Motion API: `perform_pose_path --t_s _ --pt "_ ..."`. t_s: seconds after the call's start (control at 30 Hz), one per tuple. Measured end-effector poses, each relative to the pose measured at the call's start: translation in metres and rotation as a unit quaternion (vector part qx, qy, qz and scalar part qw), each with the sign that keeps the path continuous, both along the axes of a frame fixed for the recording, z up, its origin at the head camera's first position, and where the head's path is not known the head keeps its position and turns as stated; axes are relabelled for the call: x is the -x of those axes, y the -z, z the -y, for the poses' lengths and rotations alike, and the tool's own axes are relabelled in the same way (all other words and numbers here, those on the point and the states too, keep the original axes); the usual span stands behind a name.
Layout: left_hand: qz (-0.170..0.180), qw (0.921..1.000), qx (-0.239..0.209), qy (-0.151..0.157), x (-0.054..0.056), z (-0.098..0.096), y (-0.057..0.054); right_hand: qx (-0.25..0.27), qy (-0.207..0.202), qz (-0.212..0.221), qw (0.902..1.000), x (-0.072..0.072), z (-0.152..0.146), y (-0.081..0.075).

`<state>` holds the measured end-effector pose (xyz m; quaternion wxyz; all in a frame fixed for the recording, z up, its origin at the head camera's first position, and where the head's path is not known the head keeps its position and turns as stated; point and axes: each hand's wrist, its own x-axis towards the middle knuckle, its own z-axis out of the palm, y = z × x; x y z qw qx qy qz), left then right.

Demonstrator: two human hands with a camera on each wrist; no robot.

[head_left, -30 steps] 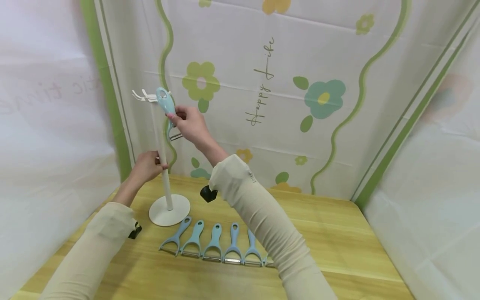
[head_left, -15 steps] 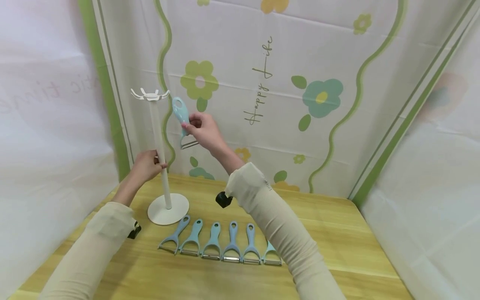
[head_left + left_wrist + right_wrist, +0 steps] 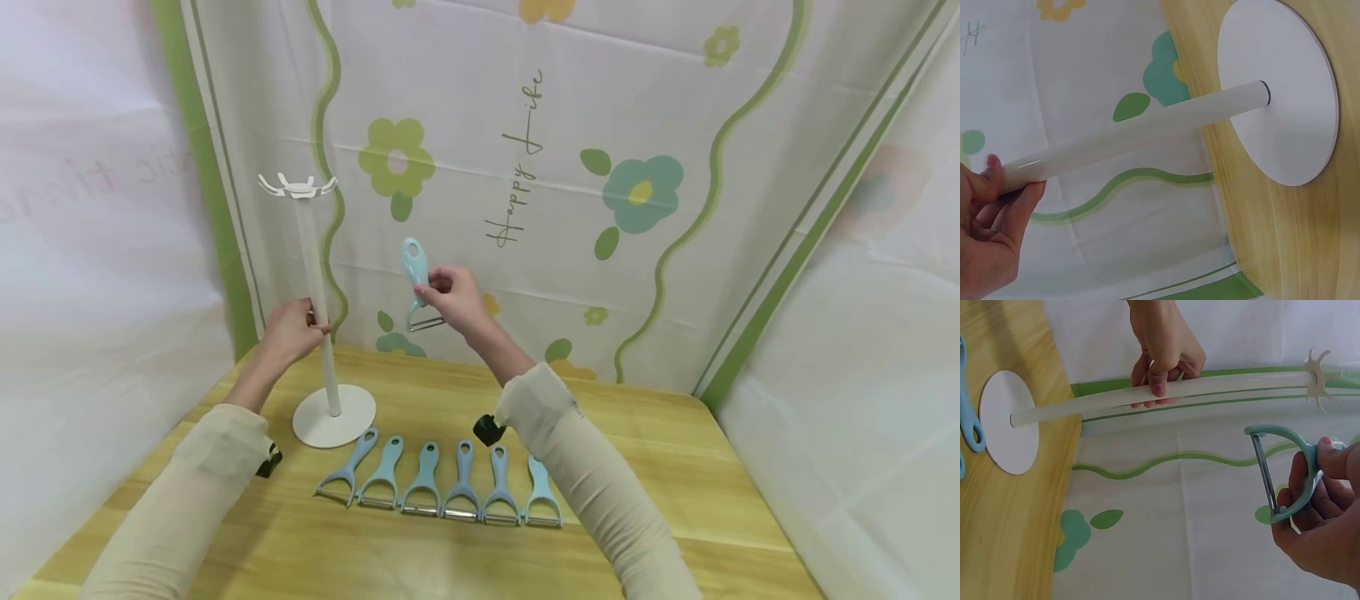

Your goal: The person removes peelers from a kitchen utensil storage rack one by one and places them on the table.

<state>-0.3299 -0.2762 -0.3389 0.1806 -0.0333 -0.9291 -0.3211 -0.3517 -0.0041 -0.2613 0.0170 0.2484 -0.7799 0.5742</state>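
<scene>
My right hand (image 3: 459,302) pinches a light teal Y-shaped peeler (image 3: 415,265) in the air, its holed handle up and its blade down. In the right wrist view the peeler's metal blade (image 3: 1264,475) and curved fork show clearly beside the fingers. Around the pole of a white stand (image 3: 311,258) curl the fingers of my left hand (image 3: 291,332), a little below mid-height. White curved hooks (image 3: 298,188) crown the stand, and nothing hangs on them. Its round base (image 3: 1285,137) sits on the wooden table.
Several blue and teal peelers, such as a teal one (image 3: 425,475), lie in a row on the table (image 3: 300,542), right in front of the stand's base. A white floral curtain (image 3: 465,125) hangs behind, with more white cloth at both sides.
My right hand has moved right and down, carrying the peeler away from the stand's hooks. My left hand keeps its grip on the pole.
</scene>
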Motion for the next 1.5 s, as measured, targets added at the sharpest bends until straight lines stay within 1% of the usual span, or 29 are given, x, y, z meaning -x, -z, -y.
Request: perform_pose_path --t_s 0.1,0.2,0.37,0.5,0.7,0.9,1.03,1.27,1.4,1.5 --pt "0.000 1.0000 0.001 -0.002 0.000 0.000 0.000 -0.009 0.018 0.014 0.9997 -0.002 -0.015 0.010" --pt "0.002 1.0000 0.001 -0.005 -0.002 0.000 0.000 -0.014 0.028 0.028 0.9991 -0.004 -0.030 0.020" --pt "0.000 1.0000 0.002 -0.009 -0.005 0.001 0.000 -0.018 0.038 0.035 0.9985 -0.008 -0.054 0.037" --pt "-0.008 0.9999 0.007 -0.006 -0.007 0.001 -0.001 -0.025 0.056 0.046 0.9971 -0.012 -0.073 0.047" --pt "-0.001 0.9999 0.009 -0.009 -0.009 0.002 -0.001 -0.027 0.074 0.082 0.9935 -0.019 -0.098 0.065" --pt "-0.002 0.9998 0.015 -0.016 -0.011 0.003 -0.003 -0.041 0.091 0.093 0.9906 -0.026 -0.123 0.079" --pt "-0.002 0.9996 0.020 -0.019 -0.012 0.002 -0.003 -0.057 0.100 0.100 0.9883 -0.035 -0.142 0.090" --pt "-0.013 0.9993 0.033 -0.012 -0.013 -0.005 -0.003 -0.083 0.119 0.120 0.9822 -0.050 -0.175 0.115" --pt "-0.016 0.9994 0.030 -0.007 -0.013 -0.005 -0.002 -0.092 0.118 0.125 0.9808 -0.059 -0.189 0.126" --pt "-0.009 0.9995 0.031 -0.003 -0.014 -0.005 -0.003 -0.099 0.120 0.135 0.9785 -0.066 -0.199 0.135"
